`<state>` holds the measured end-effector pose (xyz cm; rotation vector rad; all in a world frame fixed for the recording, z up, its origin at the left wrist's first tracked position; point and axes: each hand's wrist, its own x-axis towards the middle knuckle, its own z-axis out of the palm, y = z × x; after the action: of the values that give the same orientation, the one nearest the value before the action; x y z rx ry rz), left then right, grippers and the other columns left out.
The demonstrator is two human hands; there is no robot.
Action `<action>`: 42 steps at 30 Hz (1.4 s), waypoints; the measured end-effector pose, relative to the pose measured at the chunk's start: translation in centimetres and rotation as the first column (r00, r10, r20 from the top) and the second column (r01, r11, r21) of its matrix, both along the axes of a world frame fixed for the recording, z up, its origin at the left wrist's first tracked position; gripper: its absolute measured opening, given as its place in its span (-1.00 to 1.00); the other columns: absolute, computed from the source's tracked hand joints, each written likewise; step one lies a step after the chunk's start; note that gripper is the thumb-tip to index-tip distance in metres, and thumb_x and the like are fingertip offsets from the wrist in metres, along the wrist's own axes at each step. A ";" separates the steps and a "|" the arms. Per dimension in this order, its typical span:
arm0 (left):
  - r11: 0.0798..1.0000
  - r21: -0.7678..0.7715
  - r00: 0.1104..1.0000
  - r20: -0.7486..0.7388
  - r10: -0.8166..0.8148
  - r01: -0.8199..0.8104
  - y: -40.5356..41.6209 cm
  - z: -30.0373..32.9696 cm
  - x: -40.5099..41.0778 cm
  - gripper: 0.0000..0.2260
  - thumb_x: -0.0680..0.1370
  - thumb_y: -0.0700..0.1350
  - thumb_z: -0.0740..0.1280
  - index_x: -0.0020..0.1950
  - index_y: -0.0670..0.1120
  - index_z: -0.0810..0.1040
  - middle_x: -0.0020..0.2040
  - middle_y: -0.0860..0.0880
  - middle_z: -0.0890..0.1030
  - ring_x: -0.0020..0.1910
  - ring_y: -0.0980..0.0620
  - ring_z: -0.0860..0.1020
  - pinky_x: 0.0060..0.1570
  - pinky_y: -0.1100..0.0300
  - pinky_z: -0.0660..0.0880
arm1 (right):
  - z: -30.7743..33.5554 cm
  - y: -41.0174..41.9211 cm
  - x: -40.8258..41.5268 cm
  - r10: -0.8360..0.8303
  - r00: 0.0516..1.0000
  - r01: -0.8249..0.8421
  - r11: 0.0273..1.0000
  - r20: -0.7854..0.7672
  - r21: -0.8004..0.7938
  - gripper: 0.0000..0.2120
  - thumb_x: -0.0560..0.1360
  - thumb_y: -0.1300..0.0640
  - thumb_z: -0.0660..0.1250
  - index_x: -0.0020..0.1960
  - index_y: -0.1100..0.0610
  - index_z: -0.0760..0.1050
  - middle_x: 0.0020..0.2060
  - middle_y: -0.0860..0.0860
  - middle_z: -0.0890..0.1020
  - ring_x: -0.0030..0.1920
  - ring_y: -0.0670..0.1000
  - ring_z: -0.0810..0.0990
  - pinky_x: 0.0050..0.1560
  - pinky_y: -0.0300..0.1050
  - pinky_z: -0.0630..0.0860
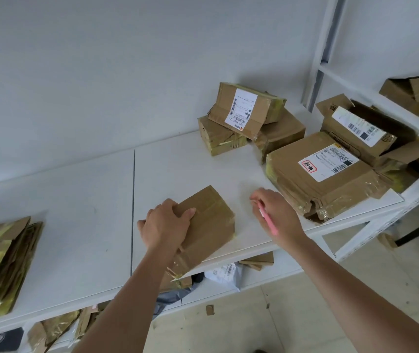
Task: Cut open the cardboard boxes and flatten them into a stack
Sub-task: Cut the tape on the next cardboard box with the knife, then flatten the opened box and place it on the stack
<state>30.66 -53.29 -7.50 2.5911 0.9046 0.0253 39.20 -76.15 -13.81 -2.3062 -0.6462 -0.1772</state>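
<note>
Tape-sealed cardboard box (204,225) is gripped at the counter's (81,212) front edge by the left hand (165,223); contents cannot be told; pink cutter (268,221) is held in the right hand's (276,212) curled fingers (256,197); flattened stack (2,263) lies at the left edge.

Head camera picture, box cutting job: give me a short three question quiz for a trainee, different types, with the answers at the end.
1. True or false: the left hand rests on the taped box at the table's front edge.
2. Multiple choice: what does the right hand hold? A) a tape roll B) a slim pink cutter C) a shipping label
3. Fill in: the flattened stack lies at the table's far ____ end.

Key: 1 true. 2 B. 3 left.
</note>
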 end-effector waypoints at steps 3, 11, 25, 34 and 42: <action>0.996 -0.016 0.996 -0.045 0.083 -0.084 1.3 0.2 -0.3 -0.65 0.54 0.29 0.27 -0.01 0.01 0.47 -0.20 0.12 0.52 -0.11 0.02 0.50 0.15 0.04 0.28 | -1.3 1.2 1.6 -0.058 0.998 0.059 0.943 0.014 -0.327 -0.82 0.55 0.18 0.23 0.13 0.15 0.50 -0.08 0.08 0.56 -0.06 0.15 0.55 -0.19 -0.08 0.39; 0.945 -0.312 0.994 -0.076 0.082 -0.102 3.5 0.0 -2.1 -0.62 0.50 0.32 0.31 -0.02 0.02 0.49 -0.13 0.10 0.56 -0.16 0.08 0.56 -0.12 0.12 0.51 | 1.5 5.7 -0.8 0.025 0.981 -0.061 0.981 -0.192 -0.183 -0.55 0.64 0.14 0.18 0.52 -0.01 0.27 0.20 0.08 0.52 0.24 0.10 0.45 0.22 -0.08 0.42; 0.790 -0.588 0.845 0.501 0.188 0.173 2.6 5.8 -2.1 -0.67 0.51 -0.10 0.47 0.27 0.07 0.59 -0.01 0.11 0.69 -0.10 0.11 0.68 -0.11 0.12 0.64 | 9.7 13.0 -2.8 0.046 0.999 -0.026 0.864 -0.027 0.503 -0.42 0.41 0.04 0.54 0.35 0.11 0.41 0.21 0.03 0.49 0.24 -0.10 0.42 0.18 -0.56 0.21; 0.892 -0.432 0.849 0.515 0.118 0.138 1.4 3.6 -3.1 -0.57 0.54 -0.14 0.43 0.36 0.19 0.52 -0.15 0.28 0.66 -0.18 0.28 0.62 -0.11 0.30 0.56 | 7.3 12.1 -3.9 -0.004 0.975 0.110 0.876 -0.220 0.470 -0.36 0.28 0.03 0.63 0.23 0.08 0.38 0.09 -0.04 0.43 0.04 -0.39 0.37 0.01 -0.56 0.31; 0.919 -0.374 0.858 0.507 0.088 0.127 1.3 3.2 -2.7 -0.60 0.54 -0.15 0.42 0.35 0.14 0.56 -0.21 0.22 0.65 -0.24 0.21 0.60 -0.20 0.32 0.50 | 8.1 11.2 -3.7 0.037 0.949 0.115 0.883 -0.312 0.455 -0.44 0.32 0.08 0.58 0.17 -0.01 0.33 0.07 -0.05 0.39 0.02 -0.45 0.36 -0.10 -0.57 0.35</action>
<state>27.93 -52.02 -4.26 2.0533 0.6019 0.4635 35.52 -64.98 -5.72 -1.8219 -0.3438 0.0175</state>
